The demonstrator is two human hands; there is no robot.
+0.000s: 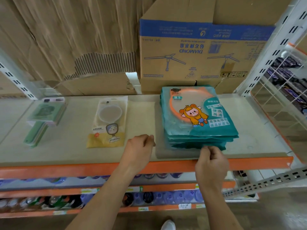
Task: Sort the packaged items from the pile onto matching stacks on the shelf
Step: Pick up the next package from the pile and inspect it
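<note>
head camera looks down at shelf (83,156).

Pretty glossy, crinkly plastic film on the teal packets (199,113) at right. Clear shiny plastic over the yellow packet (108,123) and the green packets (44,113) far left. Smooth matt shelf board (142,113), orange painted metal front edge (83,168). Matt brown cardboard box (191,55) at the back, rough torn corrugated cardboard (66,39) left of it.

Apart lie teal stack (197,113), yellow packet (108,123), green stack (44,113).

One teal stack (197,113), one yellow packet (108,122), one green stack (44,117).
</note>
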